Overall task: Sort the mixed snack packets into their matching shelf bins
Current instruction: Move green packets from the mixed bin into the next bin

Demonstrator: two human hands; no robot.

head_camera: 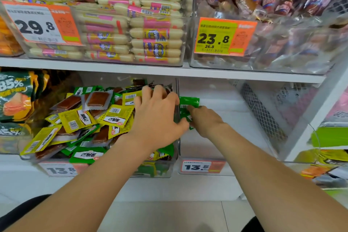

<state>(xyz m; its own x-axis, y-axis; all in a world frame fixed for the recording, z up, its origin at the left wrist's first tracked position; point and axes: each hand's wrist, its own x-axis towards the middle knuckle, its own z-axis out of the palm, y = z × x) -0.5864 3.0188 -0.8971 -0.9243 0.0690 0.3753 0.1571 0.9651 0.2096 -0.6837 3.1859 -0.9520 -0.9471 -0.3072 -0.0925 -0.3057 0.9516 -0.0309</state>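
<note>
The left forearm (98, 184) and right forearm (263, 171) enter from the lower edge and converge at mid-frame on the lower shelf. The left hand (158, 115) lies over the right end of the mixed bin (113, 171), fingers curled down into the heap of yellow packets (116, 117) and green ones; whether it pinches one cannot be told. The right hand (205, 120), just across the clear divider (178, 149), grips a small bunch of green packets (189, 102) low inside the right bin (216, 147), which otherwise looks nearly bare. Probable faults: the heap stands above its front wall, so a raking pull by the left hand may spill packets over the front; the bunch, held close to the divider, may shed a packet back into the mix; a yellow packet caught among green ones may be carried across unnoticed.
</note>
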